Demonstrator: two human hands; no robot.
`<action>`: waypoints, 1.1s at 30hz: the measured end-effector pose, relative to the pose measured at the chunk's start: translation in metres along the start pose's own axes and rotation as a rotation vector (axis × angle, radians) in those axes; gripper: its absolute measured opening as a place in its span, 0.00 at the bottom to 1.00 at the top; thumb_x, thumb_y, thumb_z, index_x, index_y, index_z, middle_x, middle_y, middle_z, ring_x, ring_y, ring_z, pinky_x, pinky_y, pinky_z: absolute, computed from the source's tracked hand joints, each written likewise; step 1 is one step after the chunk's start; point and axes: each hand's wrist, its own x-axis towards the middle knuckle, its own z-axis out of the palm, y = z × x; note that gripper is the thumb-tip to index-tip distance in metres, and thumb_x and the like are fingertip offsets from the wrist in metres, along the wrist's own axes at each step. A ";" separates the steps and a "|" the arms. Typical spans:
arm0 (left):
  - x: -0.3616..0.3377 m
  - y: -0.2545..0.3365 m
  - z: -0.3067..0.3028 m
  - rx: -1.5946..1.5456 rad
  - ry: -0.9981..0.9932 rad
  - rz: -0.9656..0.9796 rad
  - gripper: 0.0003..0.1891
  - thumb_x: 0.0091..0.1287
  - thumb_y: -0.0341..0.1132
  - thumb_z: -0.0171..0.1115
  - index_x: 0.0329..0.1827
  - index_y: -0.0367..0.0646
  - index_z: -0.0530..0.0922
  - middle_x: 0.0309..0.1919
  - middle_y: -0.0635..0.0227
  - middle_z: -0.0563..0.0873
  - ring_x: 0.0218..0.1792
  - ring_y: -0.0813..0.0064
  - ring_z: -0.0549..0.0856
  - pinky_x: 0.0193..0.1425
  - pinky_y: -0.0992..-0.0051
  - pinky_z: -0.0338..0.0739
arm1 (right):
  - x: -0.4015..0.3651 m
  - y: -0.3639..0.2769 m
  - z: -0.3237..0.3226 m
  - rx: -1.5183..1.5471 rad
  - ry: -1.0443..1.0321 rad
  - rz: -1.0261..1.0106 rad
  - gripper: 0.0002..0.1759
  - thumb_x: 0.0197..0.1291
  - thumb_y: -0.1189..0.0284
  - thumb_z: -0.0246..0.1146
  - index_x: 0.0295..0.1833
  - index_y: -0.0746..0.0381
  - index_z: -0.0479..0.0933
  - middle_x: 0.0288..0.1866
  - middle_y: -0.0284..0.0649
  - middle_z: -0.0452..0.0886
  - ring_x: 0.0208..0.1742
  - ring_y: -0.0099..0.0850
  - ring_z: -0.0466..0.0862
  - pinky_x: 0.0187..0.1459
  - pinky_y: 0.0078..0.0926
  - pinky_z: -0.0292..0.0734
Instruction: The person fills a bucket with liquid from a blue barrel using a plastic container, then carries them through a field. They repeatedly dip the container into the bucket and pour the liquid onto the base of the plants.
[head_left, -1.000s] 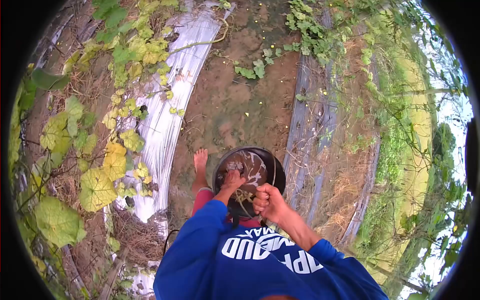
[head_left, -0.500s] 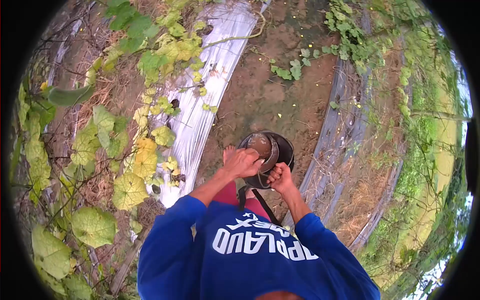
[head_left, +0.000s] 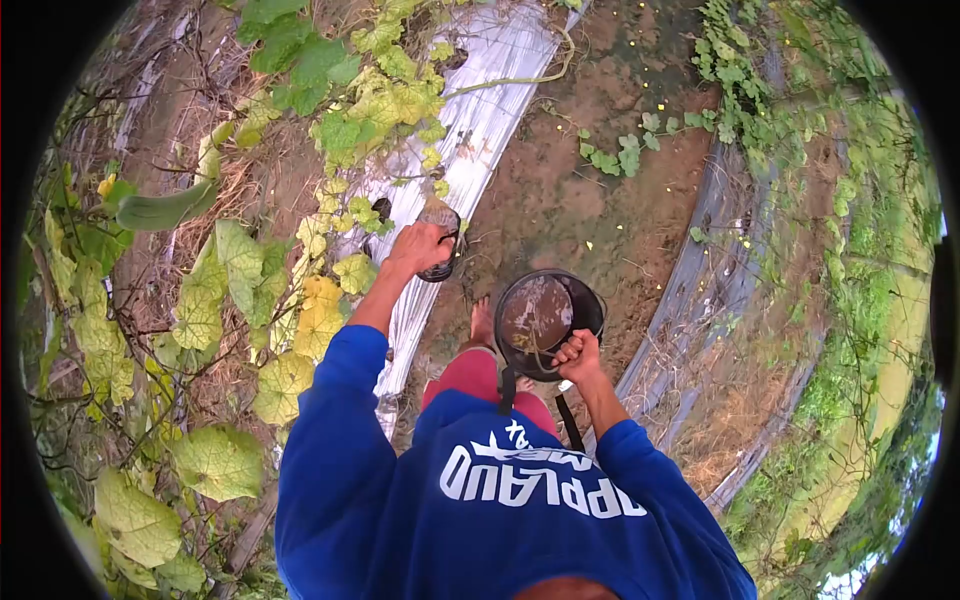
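Note:
My left hand (head_left: pixel 420 249) is closed on the handle of a small dark cup (head_left: pixel 442 262), held out over the edge of the silvery plastic sheet (head_left: pixel 490 110). Some blurred liquid shows at the cup's mouth. A black bucket (head_left: pixel 510 350) with brownish liquid inside hangs in front of my legs. My right hand (head_left: pixel 577 352) is closed round the bucket's thin handle, at its near right rim.
Yellowing leaves and vines (head_left: pixel 220 462) spread on the left, with a long green gourd (head_left: pixel 168 208) hanging among them. Bare soil (head_left: pixel 590 220) runs ahead between the sheets. A dark plastic sheet (head_left: pixel 690 280) lies on the right. My bare foot (head_left: pixel 482 320) stands beside the bucket.
My left hand has moved from over the bucket out to the left with the cup. The bucket's inside now shows more fully. My right hand still grips its handle.

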 end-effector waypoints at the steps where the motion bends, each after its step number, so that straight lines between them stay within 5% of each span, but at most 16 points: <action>1: 0.009 -0.006 -0.002 0.026 -0.027 -0.032 0.21 0.60 0.49 0.57 0.36 0.37 0.83 0.34 0.42 0.84 0.40 0.42 0.83 0.47 0.53 0.77 | 0.001 -0.002 -0.003 0.006 0.004 -0.006 0.24 0.48 0.59 0.56 0.12 0.47 0.49 0.08 0.29 0.47 0.16 0.29 0.49 0.28 0.34 0.55; 7: 0.050 -0.056 0.014 0.060 -0.048 -0.084 0.23 0.60 0.52 0.54 0.45 0.43 0.84 0.41 0.44 0.84 0.46 0.44 0.83 0.53 0.53 0.76 | -0.005 -0.012 -0.006 -0.010 0.042 -0.009 0.23 0.49 0.61 0.56 0.11 0.48 0.51 0.08 0.30 0.51 0.16 0.30 0.53 0.30 0.35 0.59; 10: 0.045 -0.039 -0.008 0.051 -0.096 -0.176 0.27 0.56 0.50 0.50 0.44 0.35 0.82 0.46 0.39 0.82 0.50 0.45 0.82 0.56 0.56 0.75 | -0.004 -0.026 -0.005 -0.016 -0.002 -0.049 0.24 0.48 0.59 0.56 0.12 0.48 0.50 0.09 0.30 0.48 0.16 0.30 0.51 0.27 0.35 0.56; 13: 0.039 -0.034 -0.014 0.007 -0.018 -0.044 0.26 0.58 0.51 0.51 0.43 0.36 0.83 0.42 0.39 0.83 0.47 0.44 0.82 0.55 0.55 0.76 | -0.007 -0.041 -0.010 -0.014 -0.016 -0.026 0.24 0.47 0.59 0.56 0.12 0.48 0.50 0.09 0.31 0.49 0.16 0.31 0.52 0.28 0.35 0.57; 18: 0.005 -0.009 -0.011 -0.060 0.194 -0.099 0.21 0.63 0.51 0.56 0.40 0.40 0.83 0.32 0.43 0.83 0.37 0.41 0.82 0.44 0.53 0.76 | -0.019 -0.066 -0.020 0.153 0.059 -0.073 0.23 0.48 0.60 0.55 0.11 0.48 0.51 0.08 0.31 0.51 0.16 0.31 0.55 0.30 0.34 0.58; 24: -0.031 0.020 0.024 -0.202 0.431 -0.229 0.20 0.66 0.47 0.56 0.40 0.35 0.82 0.32 0.42 0.83 0.38 0.41 0.81 0.43 0.54 0.74 | -0.008 -0.104 -0.042 0.229 0.043 -0.062 0.21 0.47 0.61 0.54 0.11 0.48 0.51 0.08 0.30 0.49 0.15 0.30 0.51 0.29 0.33 0.55; 33: 0.001 0.036 0.042 -0.240 0.265 -0.293 0.21 0.64 0.49 0.58 0.36 0.36 0.84 0.31 0.44 0.83 0.38 0.43 0.82 0.45 0.55 0.74 | 0.010 -0.207 -0.062 0.264 0.044 -0.022 0.21 0.45 0.61 0.53 0.10 0.48 0.50 0.08 0.30 0.48 0.15 0.30 0.48 0.29 0.35 0.55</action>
